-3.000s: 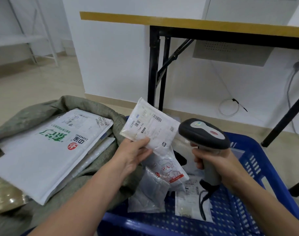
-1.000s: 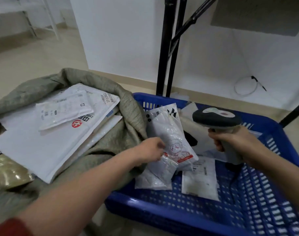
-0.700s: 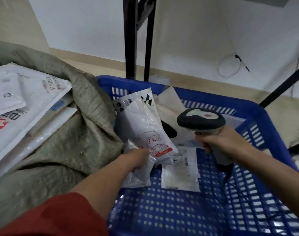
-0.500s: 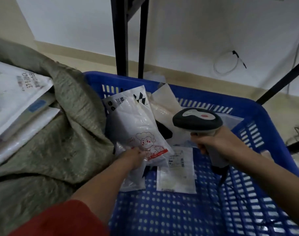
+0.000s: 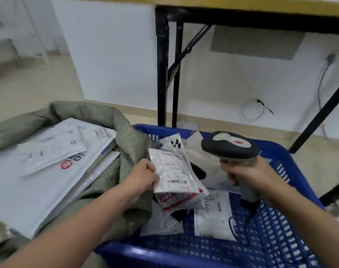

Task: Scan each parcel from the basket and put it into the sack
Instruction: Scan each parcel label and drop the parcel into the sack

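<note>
My left hand (image 5: pixel 144 176) grips the left edge of a white plastic parcel (image 5: pixel 173 174) and holds it up over the blue basket (image 5: pixel 277 225), barcode label facing me. My right hand (image 5: pixel 248 174) grips the handle of the grey barcode scanner (image 5: pixel 229 148), whose head sits just right of the parcel. More white parcels (image 5: pixel 214 215) lie in the basket below. The green-grey sack (image 5: pixel 130 144) lies open to the left, with a small white parcel (image 5: pixel 50 148) resting on large white mailers (image 5: pixel 29 188) inside it.
A black-legged folding table (image 5: pixel 163 74) with a yellow top edge stands right behind the basket against a white wall. Cables (image 5: pixel 252 111) lie on the floor by the wall. Another black table leg (image 5: pixel 319 115) slants at the right.
My left hand has lifted a parcel out of the basket and turned its label up. The scanner hand stayed about where it was. The camera tilted back up.
</note>
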